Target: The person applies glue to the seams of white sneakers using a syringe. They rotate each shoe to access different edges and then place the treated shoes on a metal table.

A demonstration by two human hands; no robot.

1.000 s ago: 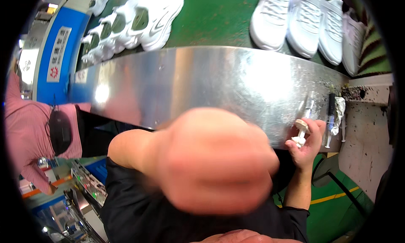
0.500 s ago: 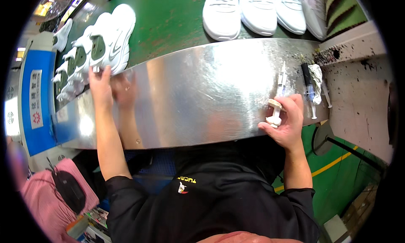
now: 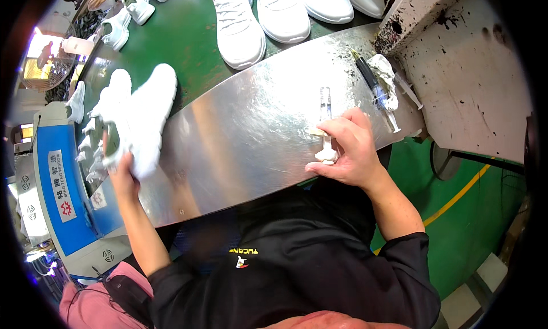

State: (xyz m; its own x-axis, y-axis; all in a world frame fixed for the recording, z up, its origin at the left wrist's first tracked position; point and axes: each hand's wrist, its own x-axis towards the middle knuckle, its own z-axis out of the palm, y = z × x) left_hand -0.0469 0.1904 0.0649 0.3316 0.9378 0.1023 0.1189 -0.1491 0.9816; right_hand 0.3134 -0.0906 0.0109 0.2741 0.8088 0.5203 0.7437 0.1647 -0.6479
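Observation:
My left hand point(image 3: 125, 179) grips a white sneaker point(image 3: 149, 115) at its heel end, the shoe raised over the left part of the metal work surface and slightly blurred. Behind it, more white sneakers point(image 3: 91, 155) stand in a row, partly hidden. In my right hand point(image 3: 355, 151) is a clear syringe point(image 3: 325, 103), its barrel directed away from me. Whitish lumps cover its flange and plunger end, between my thumb and fingers.
A curved metal ledge point(image 3: 240, 152) borders the green belt point(image 3: 191, 40). Several white sneakers point(image 3: 240, 40) stand at the far side. A black-barrelled syringe point(image 3: 368, 75), a crumpled white cloth point(image 3: 383, 72) and another syringe point(image 3: 408, 90) lie by the stained panel point(image 3: 462, 72) on the right.
My left hand has lifted the sneaker out of the row and brought it nearer. My right hand still grips the syringe. The whole view has turned and shifted.

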